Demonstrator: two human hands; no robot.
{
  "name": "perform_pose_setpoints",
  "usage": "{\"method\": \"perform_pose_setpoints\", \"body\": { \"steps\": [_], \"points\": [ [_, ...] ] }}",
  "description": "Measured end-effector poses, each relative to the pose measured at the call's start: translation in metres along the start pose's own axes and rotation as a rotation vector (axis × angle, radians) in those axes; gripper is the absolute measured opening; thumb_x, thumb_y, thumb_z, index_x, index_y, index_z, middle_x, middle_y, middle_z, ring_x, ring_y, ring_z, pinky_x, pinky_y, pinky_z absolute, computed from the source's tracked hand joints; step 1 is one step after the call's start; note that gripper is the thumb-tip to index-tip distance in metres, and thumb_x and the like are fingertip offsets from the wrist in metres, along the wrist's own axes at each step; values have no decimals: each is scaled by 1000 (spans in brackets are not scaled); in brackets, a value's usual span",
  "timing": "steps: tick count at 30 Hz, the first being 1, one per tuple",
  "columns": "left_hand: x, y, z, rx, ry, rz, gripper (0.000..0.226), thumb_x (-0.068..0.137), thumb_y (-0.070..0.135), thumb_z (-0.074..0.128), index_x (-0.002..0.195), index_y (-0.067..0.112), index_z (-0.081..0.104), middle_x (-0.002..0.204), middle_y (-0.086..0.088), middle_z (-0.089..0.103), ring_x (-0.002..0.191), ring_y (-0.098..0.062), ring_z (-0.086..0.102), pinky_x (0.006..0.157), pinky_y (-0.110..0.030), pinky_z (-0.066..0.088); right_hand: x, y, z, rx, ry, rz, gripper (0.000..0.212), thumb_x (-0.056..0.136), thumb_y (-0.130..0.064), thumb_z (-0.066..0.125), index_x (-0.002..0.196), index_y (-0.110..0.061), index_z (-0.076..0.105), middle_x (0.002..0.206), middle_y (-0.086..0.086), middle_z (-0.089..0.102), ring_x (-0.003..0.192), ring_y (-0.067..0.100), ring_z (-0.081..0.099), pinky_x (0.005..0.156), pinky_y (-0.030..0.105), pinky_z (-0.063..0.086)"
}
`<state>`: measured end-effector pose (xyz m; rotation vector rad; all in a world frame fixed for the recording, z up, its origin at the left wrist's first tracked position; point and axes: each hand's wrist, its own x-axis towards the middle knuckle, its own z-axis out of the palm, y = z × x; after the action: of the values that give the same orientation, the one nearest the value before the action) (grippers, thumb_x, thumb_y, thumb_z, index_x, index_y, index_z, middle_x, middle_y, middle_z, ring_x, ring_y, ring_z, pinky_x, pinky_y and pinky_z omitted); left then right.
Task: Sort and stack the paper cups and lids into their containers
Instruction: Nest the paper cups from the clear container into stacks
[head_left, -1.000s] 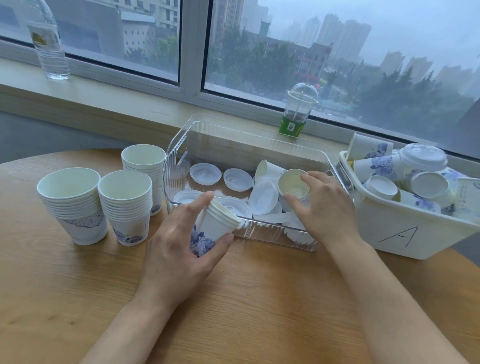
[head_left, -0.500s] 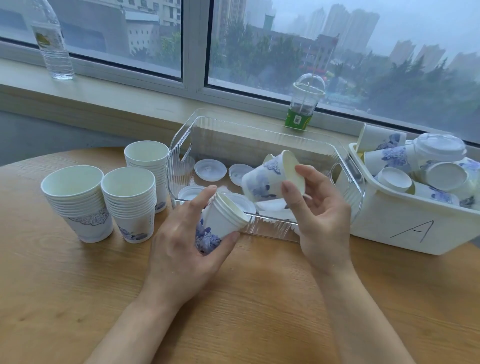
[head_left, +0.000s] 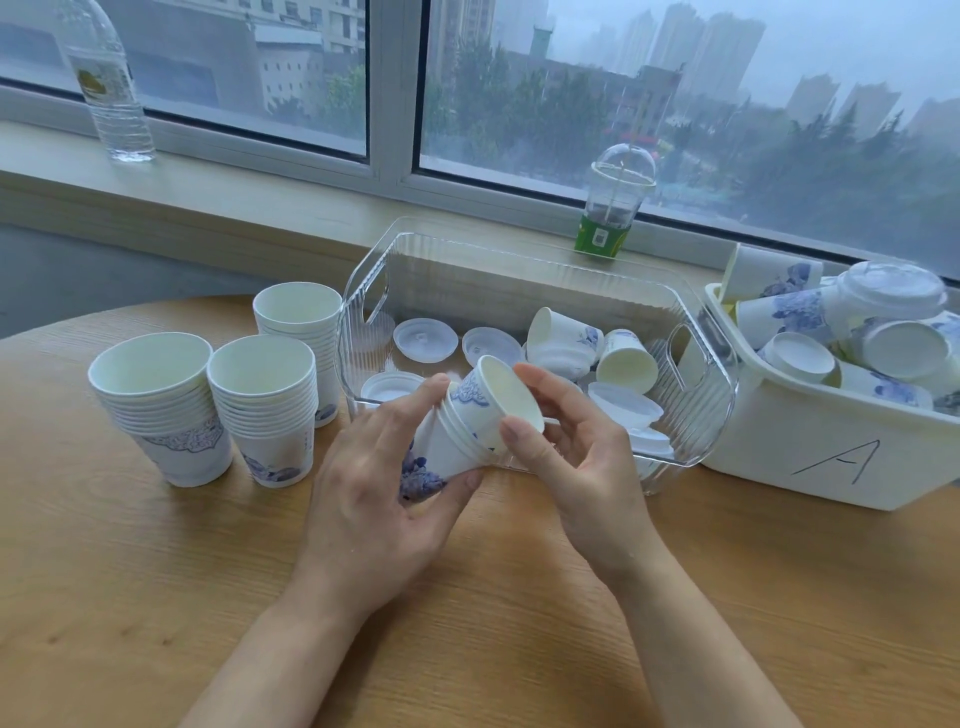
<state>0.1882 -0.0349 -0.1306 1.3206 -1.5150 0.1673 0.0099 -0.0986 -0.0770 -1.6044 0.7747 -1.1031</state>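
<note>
Carried from the clear bin (head_left: 691, 415) since the earlier frame, a thin, easily crushed paper cup (head_left: 501, 402), pinched by the right hand (head_left: 576, 457), now nests into the short stack (head_left: 441, 452) gripped by the left hand (head_left: 379, 499) above the table (head_left: 156, 597); hold the walls lightly.

Single head-worn wide-angle view, looking forward and down from above the near edge of the round light-wood table (head_left: 156, 597). Forearms enter from the bottom edge, close to the lens. Faces the grey-framed window (head_left: 395, 104) and pale sill (head_left: 234, 197) at the far side. Frame edges bow with lens distortion. No second view to compare.
</note>
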Motion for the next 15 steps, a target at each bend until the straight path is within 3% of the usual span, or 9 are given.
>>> {"method": "perform_pose_setpoints", "body": {
  "steps": [3,5,11,15],
  "points": [
    [-1,-1,1,7,1,8,73,88,40,78,151,13,52,138,8,62,118,-20,65,95,-48,54,1,2,1,-48,-9,-28,56,81,-46,80,134,-31,66,122,2,72,114,29,69,99,56,55],
    [-1,-2,2,9,-3,10,74,89,40,77,152,14,50,142,8,61,120,-19,64,97,-47,53,1,3,1,-82,-17,-39,53,82,-46,80,132,-35,67,123,0,71,116,30,67,98,62,53],
    [0,-1,1,1,5,32,75,91,43,75,156,18,45,144,17,55,120,-16,63,99,-41,52,-1,4,4,-128,-28,-37,60,81,-46,80,137,-32,63,124,-9,69,107,21,66,91,51,57],
    [0,0,0,-24,-1,38,76,91,42,76,157,22,42,143,11,59,121,-18,64,99,-42,54,-1,5,4,-138,-33,-48,61,83,-44,80,139,-36,57,130,-9,69,101,22,66,90,56,56]
  ]
}}
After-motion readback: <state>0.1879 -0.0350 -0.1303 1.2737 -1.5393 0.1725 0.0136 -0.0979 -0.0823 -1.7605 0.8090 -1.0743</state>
